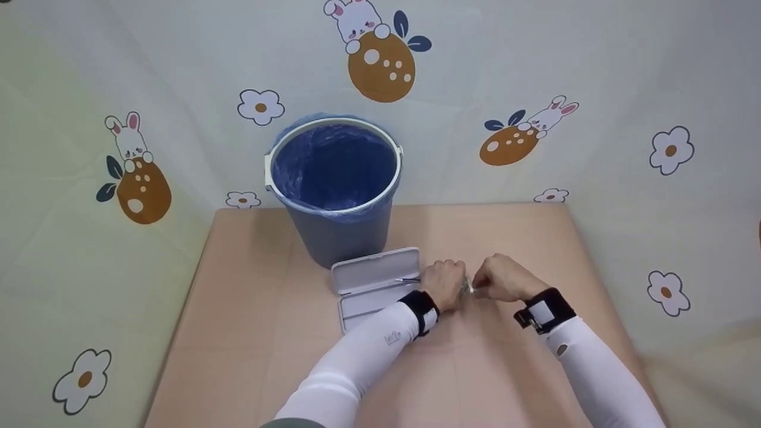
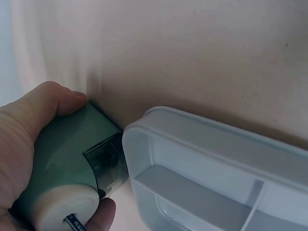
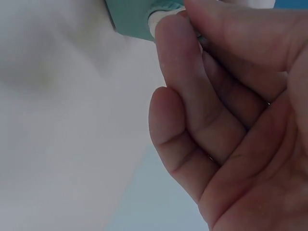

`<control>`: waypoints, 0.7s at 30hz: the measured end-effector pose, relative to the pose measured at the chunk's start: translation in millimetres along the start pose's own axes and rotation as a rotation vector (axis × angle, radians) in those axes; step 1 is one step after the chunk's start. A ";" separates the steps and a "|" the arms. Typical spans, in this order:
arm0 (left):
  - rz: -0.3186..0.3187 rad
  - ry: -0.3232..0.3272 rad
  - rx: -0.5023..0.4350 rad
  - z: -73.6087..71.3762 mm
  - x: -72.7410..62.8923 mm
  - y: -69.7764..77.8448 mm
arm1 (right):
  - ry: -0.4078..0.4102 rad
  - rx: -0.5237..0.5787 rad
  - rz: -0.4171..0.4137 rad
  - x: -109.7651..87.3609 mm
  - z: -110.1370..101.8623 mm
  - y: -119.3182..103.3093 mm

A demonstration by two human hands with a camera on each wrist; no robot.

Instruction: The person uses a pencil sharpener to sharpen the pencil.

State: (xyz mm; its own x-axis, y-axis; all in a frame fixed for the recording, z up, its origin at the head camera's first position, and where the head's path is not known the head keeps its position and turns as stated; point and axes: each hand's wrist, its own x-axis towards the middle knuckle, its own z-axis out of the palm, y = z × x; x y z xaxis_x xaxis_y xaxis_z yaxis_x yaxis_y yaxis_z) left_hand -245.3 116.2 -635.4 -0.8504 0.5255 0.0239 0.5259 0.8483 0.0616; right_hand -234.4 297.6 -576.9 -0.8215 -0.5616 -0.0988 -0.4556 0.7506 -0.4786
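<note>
Green sharpener [image 2: 62, 144] between left hand [image 1: 443, 282] and right hand [image 1: 505, 278], pencil [image 2: 73, 223] pointing left
The left grips its body; the right pinches at its white knob [image 3: 153, 22], opposite the pencil. The open case [image 1: 374, 270] lies just left, on the counter [image 1: 267, 368].

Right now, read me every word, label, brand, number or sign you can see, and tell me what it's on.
No text is legible.
Left white sleeve: dark printed lettering, too small and blurred to read.
Dark pencil in the green sharpener: tiny pale marks, too small to read.
</note>
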 end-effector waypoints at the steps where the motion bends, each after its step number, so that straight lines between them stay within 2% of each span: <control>1: 0.001 -0.012 -0.003 -1.0 0.5 0.0 | 0.000 -0.003 0.002 0.5 -1.6 0.2; 5: 0.007 -0.028 -0.006 -2.7 1.7 -1.3 | 0.019 -0.020 0.023 2.4 -8.0 0.1; 10: 0.011 -0.019 -0.014 -2.6 0.0 -2.3 | 0.097 -0.059 0.070 4.6 -14.0 -4.8; 12: 0.016 -0.005 -0.023 -1.9 -1.1 -2.9 | 0.107 -0.102 0.092 5.4 -14.5 -9.1; 16: 0.031 0.025 -0.054 0.0 -2.2 -4.4 | 0.102 -0.246 0.080 7.1 -13.9 -16.6; 19: 0.040 0.017 -0.066 0.4 -2.4 -5.6 | 0.124 -0.325 0.054 7.2 -12.3 -18.6; 21: 0.043 0.015 -0.070 -0.2 -2.9 -6.9 | 0.151 -0.341 0.041 6.6 -11.0 -18.2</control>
State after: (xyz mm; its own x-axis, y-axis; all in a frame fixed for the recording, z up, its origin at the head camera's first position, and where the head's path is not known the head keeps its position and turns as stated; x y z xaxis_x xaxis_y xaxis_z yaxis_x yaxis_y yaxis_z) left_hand -246.4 108.8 -635.7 -0.8273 0.5602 0.0425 0.5605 0.8179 0.1297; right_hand -235.3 284.1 -559.3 -0.8713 -0.4899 0.0298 -0.4882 0.8586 -0.1566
